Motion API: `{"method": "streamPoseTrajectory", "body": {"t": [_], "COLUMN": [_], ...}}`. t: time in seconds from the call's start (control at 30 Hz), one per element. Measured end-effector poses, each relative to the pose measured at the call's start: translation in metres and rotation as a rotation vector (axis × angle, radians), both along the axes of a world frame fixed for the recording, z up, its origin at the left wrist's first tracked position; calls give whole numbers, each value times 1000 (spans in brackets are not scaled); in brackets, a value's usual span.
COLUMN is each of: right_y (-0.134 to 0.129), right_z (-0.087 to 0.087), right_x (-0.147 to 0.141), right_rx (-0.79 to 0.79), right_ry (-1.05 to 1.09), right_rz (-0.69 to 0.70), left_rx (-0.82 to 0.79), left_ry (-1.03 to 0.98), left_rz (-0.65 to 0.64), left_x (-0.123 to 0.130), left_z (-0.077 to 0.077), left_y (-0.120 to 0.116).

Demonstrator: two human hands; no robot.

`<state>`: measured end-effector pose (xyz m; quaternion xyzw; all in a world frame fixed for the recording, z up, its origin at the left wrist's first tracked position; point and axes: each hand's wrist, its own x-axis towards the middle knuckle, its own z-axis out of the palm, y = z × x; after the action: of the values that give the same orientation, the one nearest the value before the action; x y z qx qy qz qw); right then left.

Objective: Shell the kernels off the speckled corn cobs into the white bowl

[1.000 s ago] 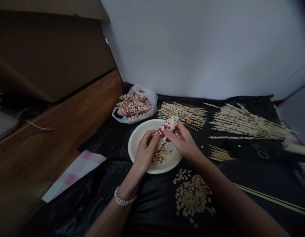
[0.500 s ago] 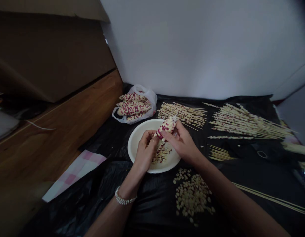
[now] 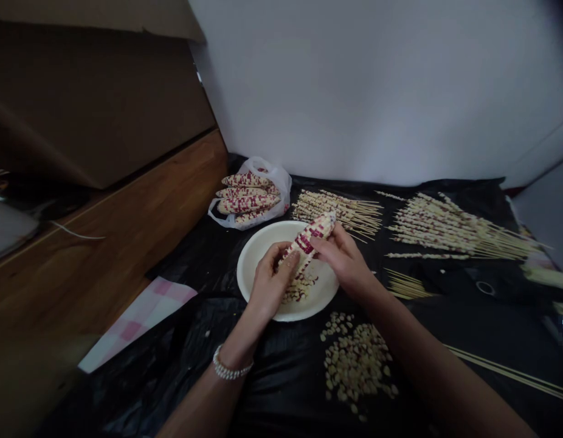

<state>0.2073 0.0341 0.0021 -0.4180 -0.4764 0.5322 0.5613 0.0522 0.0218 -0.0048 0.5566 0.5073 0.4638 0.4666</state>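
Over a white bowl [image 3: 252, 267], a corn cob [image 3: 309, 240] with cream and purple kernels is held at a slant, its tip pointing up and to the right. My left hand [image 3: 270, 277] is closed around its lower end, thumb on the near side. Near the tip, my right hand [image 3: 343, 258] grips the cob with its thumb pressed on the kernels; its other fingers are partly hidden behind. Loose kernels [image 3: 300, 289] lie in the bottom of the bowl, under the cob.
Several cobs [image 3: 248, 205] lie in a white plastic bag [image 3: 281, 182] behind the bowl. Kernel-threaded skewers [image 3: 431, 225] are at right, more [image 3: 331, 207] behind. Bare sticks [image 3: 404, 284] and a kernel pile [image 3: 360, 362] lie on black plastic sheeting [image 3: 281, 377]. A cardboard box [image 3: 99, 103] stands left.
The cob has turned and shifted slightly right, showing more of its length. My right hand has moved a little right and down, its thumb now farther along the cob.
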Motion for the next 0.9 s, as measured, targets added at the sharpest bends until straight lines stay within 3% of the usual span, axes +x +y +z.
{"method": "streamPoseTrajectory", "body": {"t": [0.43, 0.7, 0.9], "right_y": [-1, -4, -3], "right_z": [-3, -6, -4], "right_x": [-2, -4, -3], "right_rx": [42, 38, 61], "right_ry": [-113, -186, -193], "right_rz": [-14, -30, -40], "left_rx": [57, 51, 79], "left_ry": [-33, 66, 18], "left_rz": [-16, 31, -26], "left_x": [0, 1, -1], "left_z": [3, 2, 1], "left_y": [-2, -2, -4]}}
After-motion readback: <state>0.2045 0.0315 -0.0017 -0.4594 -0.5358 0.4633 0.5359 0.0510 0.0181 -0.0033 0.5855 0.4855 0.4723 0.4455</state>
